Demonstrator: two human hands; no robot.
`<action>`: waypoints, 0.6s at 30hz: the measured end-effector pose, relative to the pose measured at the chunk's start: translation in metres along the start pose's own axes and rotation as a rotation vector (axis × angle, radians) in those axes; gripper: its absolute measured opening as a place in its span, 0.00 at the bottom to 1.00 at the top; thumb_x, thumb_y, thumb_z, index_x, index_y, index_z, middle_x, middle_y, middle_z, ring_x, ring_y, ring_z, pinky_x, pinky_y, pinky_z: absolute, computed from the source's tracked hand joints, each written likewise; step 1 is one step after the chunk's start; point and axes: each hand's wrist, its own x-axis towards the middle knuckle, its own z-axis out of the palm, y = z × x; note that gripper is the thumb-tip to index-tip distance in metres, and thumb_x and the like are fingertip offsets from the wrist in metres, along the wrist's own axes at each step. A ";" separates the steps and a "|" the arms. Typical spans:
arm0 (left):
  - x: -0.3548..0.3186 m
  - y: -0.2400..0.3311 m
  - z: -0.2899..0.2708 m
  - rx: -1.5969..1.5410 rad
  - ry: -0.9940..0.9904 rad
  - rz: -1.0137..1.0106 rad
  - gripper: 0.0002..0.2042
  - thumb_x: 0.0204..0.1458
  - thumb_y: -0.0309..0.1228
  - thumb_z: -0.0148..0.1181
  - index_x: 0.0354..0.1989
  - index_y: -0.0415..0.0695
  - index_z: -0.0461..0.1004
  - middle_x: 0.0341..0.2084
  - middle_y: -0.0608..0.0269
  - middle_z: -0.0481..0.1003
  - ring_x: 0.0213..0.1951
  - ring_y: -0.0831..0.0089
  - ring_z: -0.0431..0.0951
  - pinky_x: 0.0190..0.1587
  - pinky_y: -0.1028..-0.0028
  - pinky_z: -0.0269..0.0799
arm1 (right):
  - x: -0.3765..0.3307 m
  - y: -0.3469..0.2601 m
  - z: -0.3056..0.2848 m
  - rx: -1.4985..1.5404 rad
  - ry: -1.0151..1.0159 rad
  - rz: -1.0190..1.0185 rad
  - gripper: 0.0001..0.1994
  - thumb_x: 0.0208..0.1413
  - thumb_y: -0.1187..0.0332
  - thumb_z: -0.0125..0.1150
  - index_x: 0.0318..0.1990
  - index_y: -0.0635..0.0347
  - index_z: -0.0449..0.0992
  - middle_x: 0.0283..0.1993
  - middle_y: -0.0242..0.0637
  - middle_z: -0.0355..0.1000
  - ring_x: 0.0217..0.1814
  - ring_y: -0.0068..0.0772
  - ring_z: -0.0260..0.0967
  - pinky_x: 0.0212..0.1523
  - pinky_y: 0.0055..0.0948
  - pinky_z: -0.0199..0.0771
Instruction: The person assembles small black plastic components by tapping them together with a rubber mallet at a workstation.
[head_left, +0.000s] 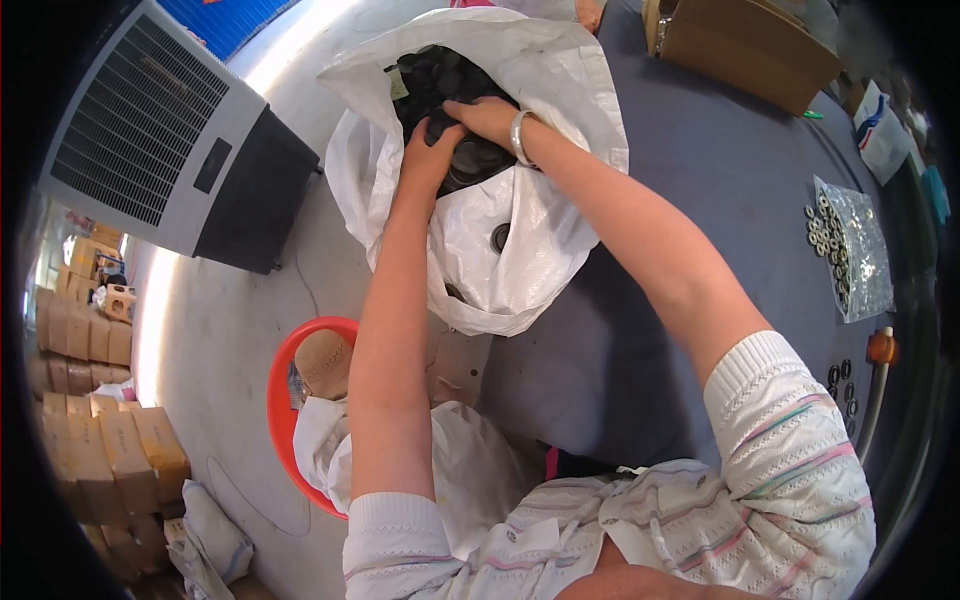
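A large white woven sack (pixel 590 110) stands with its mouth pulled wide at the far middle. Black round parts (pixel 475 162), which look like rubber or plastic rings and caps, fill it. Both of my hands reach down into the sack. My left hand (pixel 430 155) curls round a dark round part, thumb and fingers on either side of it. Close beside it, my right hand (pixel 487 118), with a silver bangle at the wrist, touches the same heap; most of its fingers are hidden among the parts. One loose black ring (pixel 501 237) lies on the sack's near fold.
A grey air cooler (pixel 150 130) stands left. A red-rimmed tub (pixel 283 400) is below my left forearm. On the grey-covered table (pixel 690 140) are a cardboard box (pixel 745 50), a clear bag (pixel 858 250) with small rings, and black rings (pixel 848 385). Cartons (pixel 120 450) are stacked far left.
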 end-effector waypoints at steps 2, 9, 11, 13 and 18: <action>-0.005 0.002 -0.001 -0.086 -0.001 -0.045 0.43 0.40 0.46 0.64 0.65 0.38 0.55 0.54 0.50 0.69 0.54 0.64 0.70 0.55 0.72 0.64 | -0.003 -0.005 0.003 0.061 -0.007 0.051 0.38 0.52 0.41 0.51 0.55 0.73 0.69 0.58 0.55 0.66 0.61 0.45 0.64 0.60 0.31 0.59; -0.004 -0.004 -0.005 -0.230 -0.039 -0.092 0.40 0.43 0.44 0.62 0.65 0.40 0.56 0.53 0.49 0.69 0.50 0.64 0.73 0.50 0.73 0.68 | -0.021 -0.008 0.005 -0.048 0.087 0.060 0.43 0.50 0.38 0.50 0.59 0.74 0.63 0.60 0.56 0.63 0.64 0.46 0.61 0.63 0.30 0.56; -0.001 0.005 -0.002 -0.261 -0.061 -0.084 0.40 0.44 0.43 0.62 0.65 0.40 0.55 0.53 0.49 0.69 0.49 0.65 0.73 0.50 0.73 0.69 | -0.010 -0.008 0.001 0.033 0.149 0.037 0.41 0.51 0.40 0.52 0.59 0.74 0.63 0.57 0.55 0.67 0.59 0.43 0.66 0.59 0.29 0.62; 0.011 -0.003 0.002 -0.409 -0.080 -0.089 0.38 0.43 0.41 0.64 0.63 0.38 0.58 0.50 0.50 0.70 0.47 0.66 0.74 0.47 0.73 0.70 | 0.006 0.013 0.014 0.243 0.159 0.013 0.38 0.52 0.44 0.54 0.58 0.74 0.64 0.55 0.52 0.69 0.54 0.40 0.69 0.55 0.28 0.66; 0.019 -0.008 0.005 -0.686 0.053 -0.085 0.41 0.42 0.40 0.67 0.63 0.36 0.53 0.49 0.51 0.69 0.47 0.64 0.73 0.46 0.71 0.72 | -0.005 0.004 0.020 0.781 0.113 0.020 0.28 0.56 0.54 0.55 0.54 0.71 0.68 0.45 0.45 0.73 0.41 0.32 0.73 0.43 0.26 0.74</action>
